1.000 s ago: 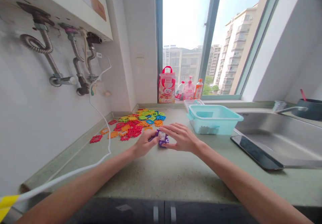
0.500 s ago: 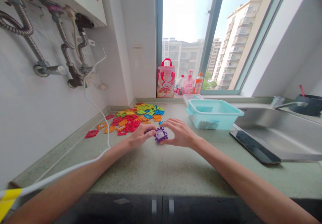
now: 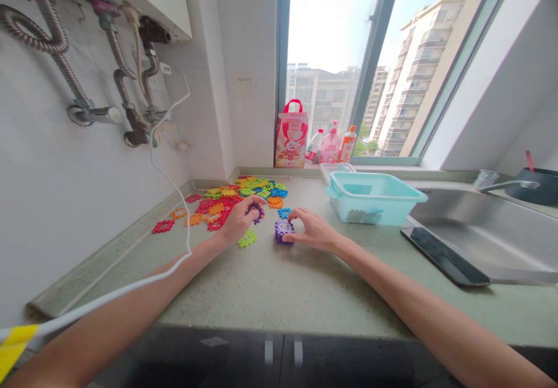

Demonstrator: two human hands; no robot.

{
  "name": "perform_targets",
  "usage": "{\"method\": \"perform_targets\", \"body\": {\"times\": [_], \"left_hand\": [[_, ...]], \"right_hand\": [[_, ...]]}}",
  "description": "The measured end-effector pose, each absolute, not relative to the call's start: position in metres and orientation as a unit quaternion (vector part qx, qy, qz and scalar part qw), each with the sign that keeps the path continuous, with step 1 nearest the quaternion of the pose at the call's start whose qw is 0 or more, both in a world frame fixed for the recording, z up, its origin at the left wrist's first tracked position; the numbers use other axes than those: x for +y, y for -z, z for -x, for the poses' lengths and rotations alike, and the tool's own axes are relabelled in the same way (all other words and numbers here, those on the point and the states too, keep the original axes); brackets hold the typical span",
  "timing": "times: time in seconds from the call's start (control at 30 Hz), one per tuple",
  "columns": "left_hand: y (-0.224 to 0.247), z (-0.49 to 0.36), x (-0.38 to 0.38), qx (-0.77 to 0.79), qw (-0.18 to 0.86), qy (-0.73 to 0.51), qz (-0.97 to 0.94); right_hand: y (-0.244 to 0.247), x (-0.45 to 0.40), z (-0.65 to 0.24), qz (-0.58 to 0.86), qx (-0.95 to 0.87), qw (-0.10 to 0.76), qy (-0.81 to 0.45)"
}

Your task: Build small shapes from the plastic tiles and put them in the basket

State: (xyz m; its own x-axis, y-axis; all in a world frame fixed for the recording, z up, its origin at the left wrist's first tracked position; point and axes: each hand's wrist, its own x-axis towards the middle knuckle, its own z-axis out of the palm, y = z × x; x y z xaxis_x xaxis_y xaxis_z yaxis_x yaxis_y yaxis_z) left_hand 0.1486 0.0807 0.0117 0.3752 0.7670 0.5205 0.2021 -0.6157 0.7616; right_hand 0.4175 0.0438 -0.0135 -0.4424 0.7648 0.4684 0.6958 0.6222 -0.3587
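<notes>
My right hand (image 3: pixel 311 228) has its thumb and fingers closed around the right side of a stack of purple interlocking tiles (image 3: pixel 284 232), which rests on the counter. In my left hand (image 3: pixel 240 219) a single purple tile (image 3: pixel 256 212) is pinched between thumb and fingers, at the near edge of the colourful pile. A lime-green tile (image 3: pixel 247 238) lies just below my left hand. One blue tile (image 3: pixel 285 213) sits behind the purple stack, and an orange tile (image 3: pixel 275 202) farther back. Red, orange, yellow and green tiles (image 3: pixel 218 206) spread to the left.
A turquoise tub (image 3: pixel 375 199) with dark toothed shapes showing through its wall stands right of my hands. Beyond it are a phone (image 3: pixel 444 257) and a steel sink (image 3: pixel 514 231). A white cable (image 3: pixel 188 225) hangs across my left forearm. Bottles (image 3: pixel 330 146) line the windowsill.
My left hand has moved left and away from the purple stack, with a purple tile in it. A lime-green tile now shows below it. My right hand stays at the stack.
</notes>
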Motion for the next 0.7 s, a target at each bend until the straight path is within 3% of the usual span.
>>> {"method": "perform_targets", "body": {"times": [0.27,0.4,0.57,0.7], "left_hand": [[-0.005,-0.152,0.079,0.273,0.255,-0.529,-0.762],[-0.013,-0.153,0.065,0.251,0.164,-0.542,-0.785],[-0.018,-0.149,0.054,0.127,0.019,-0.469,-0.874],[-0.017,-0.144,0.052,0.108,0.006,-0.377,-0.92]], "right_hand": [[0.003,0.038,-0.417,0.409,-0.85,0.332,-0.011],[-0.005,0.03,-0.41,0.359,-0.855,0.374,0.03],[-0.011,0.022,-0.403,0.305,-0.876,0.373,0.034],[-0.01,0.021,-0.403,0.298,-0.885,0.358,0.024]]}}
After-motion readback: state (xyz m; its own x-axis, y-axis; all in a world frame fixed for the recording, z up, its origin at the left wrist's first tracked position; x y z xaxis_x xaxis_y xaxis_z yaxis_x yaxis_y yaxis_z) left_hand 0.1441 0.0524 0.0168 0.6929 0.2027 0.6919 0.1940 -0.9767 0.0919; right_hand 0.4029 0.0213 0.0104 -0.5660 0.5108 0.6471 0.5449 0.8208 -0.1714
